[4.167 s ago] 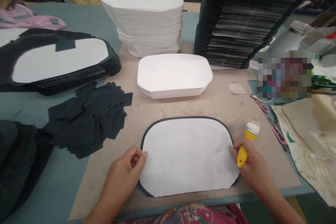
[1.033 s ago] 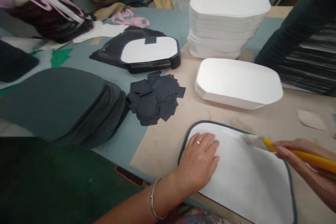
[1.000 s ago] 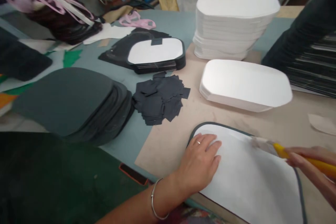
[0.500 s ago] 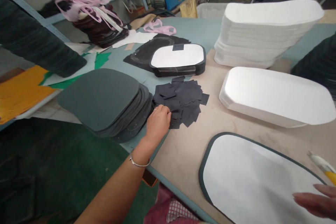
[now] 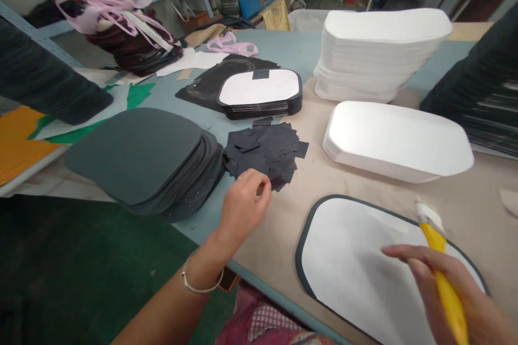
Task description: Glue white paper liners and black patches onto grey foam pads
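My left hand (image 5: 246,206) is at the near edge of a pile of small dark fabric pieces (image 5: 263,145). Its thumb and forefinger are pinched together; whatever lies between them is too hidden to make out. In my right hand (image 5: 449,280) is a paintbrush (image 5: 449,302) with a yellow handle and pale bristles, pointing away from me. That hand hovers over a white rounded panel (image 5: 356,248) with a dark border, lying flat on the table. Part of the panel is hidden behind the hand.
Dark rounded sheets (image 5: 137,156) are stacked left of the pile. Behind it stands a stack of bordered panels (image 5: 259,89) with a dark patch on top. White sheet stacks (image 5: 396,137) stand at the right, beside a tall dark stack (image 5: 481,81). The table edge (image 5: 267,296) runs near me.
My left hand has drawn back slightly from the fabric pile, its fingers pinched. My right hand has come further into view from the right with the brush, over the panel. The view has shifted right.
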The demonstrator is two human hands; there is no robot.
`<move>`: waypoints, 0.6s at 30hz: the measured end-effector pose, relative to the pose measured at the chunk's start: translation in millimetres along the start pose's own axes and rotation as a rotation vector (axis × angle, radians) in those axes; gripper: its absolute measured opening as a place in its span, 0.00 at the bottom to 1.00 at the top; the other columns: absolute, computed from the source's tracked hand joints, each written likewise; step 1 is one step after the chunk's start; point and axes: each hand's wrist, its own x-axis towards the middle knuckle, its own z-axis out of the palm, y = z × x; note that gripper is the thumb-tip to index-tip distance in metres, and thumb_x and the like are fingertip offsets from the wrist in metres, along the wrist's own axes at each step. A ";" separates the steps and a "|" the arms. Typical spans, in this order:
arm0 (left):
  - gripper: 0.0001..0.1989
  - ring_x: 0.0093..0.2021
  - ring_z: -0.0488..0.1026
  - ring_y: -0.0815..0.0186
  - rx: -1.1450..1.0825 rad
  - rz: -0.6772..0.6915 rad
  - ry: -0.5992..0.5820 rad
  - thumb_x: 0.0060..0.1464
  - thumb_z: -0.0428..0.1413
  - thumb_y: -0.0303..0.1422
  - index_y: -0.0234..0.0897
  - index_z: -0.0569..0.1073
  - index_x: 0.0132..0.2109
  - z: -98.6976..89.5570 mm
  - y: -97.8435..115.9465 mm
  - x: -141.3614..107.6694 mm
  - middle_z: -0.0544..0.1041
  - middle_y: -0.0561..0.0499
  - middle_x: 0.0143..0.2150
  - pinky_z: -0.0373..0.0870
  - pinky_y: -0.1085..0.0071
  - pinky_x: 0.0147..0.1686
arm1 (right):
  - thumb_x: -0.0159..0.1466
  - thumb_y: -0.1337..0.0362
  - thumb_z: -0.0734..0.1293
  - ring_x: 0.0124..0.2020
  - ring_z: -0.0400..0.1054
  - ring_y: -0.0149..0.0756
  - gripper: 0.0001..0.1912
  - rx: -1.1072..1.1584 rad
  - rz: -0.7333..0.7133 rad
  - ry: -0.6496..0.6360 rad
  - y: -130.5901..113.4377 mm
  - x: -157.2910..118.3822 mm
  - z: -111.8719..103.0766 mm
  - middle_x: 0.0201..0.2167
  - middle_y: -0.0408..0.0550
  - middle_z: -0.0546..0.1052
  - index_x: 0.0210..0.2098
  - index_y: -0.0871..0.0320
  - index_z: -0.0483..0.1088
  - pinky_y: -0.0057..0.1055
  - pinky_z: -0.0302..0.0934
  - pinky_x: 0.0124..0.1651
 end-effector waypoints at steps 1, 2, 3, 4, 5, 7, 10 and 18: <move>0.08 0.38 0.71 0.63 -0.074 0.055 -0.013 0.64 0.50 0.26 0.38 0.69 0.36 2.5 18.7 -4.9 0.73 0.49 0.35 0.68 0.67 0.41 | 0.71 0.52 0.62 0.41 0.79 0.47 0.10 0.042 -0.006 0.018 -11.1 3.1 6.4 0.42 0.48 0.81 0.45 0.47 0.69 0.39 0.72 0.36; 0.08 0.39 0.71 0.63 -0.140 0.106 -0.031 0.65 0.49 0.25 0.38 0.69 0.36 5.8 37.7 -10.0 0.73 0.49 0.35 0.68 0.66 0.41 | 0.70 0.53 0.63 0.44 0.78 0.45 0.09 0.091 -0.017 0.037 -20.5 5.6 13.3 0.45 0.48 0.80 0.45 0.48 0.66 0.39 0.72 0.41; 0.08 0.39 0.71 0.62 -0.192 0.151 -0.056 0.65 0.49 0.25 0.38 0.69 0.37 9.9 56.4 -15.1 0.73 0.49 0.35 0.68 0.65 0.42 | 0.70 0.54 0.65 0.47 0.76 0.45 0.09 0.132 -0.027 0.059 -27.9 7.4 19.8 0.46 0.49 0.79 0.45 0.49 0.64 0.40 0.71 0.45; 0.08 0.39 0.71 0.62 -0.235 0.189 -0.081 0.65 0.49 0.25 0.38 0.69 0.37 14.4 73.8 -20.0 0.73 0.48 0.35 0.68 0.65 0.42 | 0.69 0.55 0.66 0.49 0.75 0.44 0.10 0.170 -0.029 0.074 -33.3 8.5 25.5 0.47 0.50 0.78 0.45 0.49 0.62 0.41 0.69 0.48; 0.08 0.40 0.71 0.62 -0.272 0.220 -0.110 0.65 0.49 0.24 0.38 0.69 0.37 19.2 89.4 -24.5 0.73 0.48 0.35 0.68 0.64 0.42 | 0.69 0.57 0.66 0.49 0.74 0.44 0.10 0.200 -0.023 0.087 -36.8 8.7 29.6 0.47 0.49 0.77 0.44 0.50 0.61 0.41 0.69 0.49; 0.08 0.40 0.71 0.61 -0.344 0.250 -0.173 0.65 0.48 0.25 0.38 0.69 0.37 28.9 114.0 -32.2 0.74 0.48 0.35 0.68 0.63 0.42 | 0.69 0.61 0.66 0.47 0.73 0.41 0.08 0.258 0.013 0.108 -39.0 6.4 31.9 0.44 0.48 0.74 0.44 0.49 0.60 0.37 0.69 0.47; 0.06 0.36 0.71 0.63 -0.539 0.080 -0.312 0.65 0.50 0.30 0.38 0.69 0.37 42.7 133.8 -40.2 0.74 0.48 0.36 0.68 0.65 0.38 | 0.69 0.67 0.65 0.41 0.71 0.36 0.08 0.342 0.069 0.166 -35.5 -1.7 21.2 0.38 0.44 0.70 0.43 0.49 0.60 0.31 0.68 0.42; 0.18 0.17 0.59 0.73 -1.218 -0.672 -0.966 0.60 0.54 0.50 0.40 0.64 0.37 77.6 146.3 -34.2 0.69 0.57 0.22 0.50 0.76 0.18 | 0.68 0.65 0.66 0.40 0.70 0.32 0.08 0.423 0.194 0.174 -3.9 -16.1 -3.0 0.36 0.42 0.68 0.41 0.51 0.60 0.26 0.67 0.41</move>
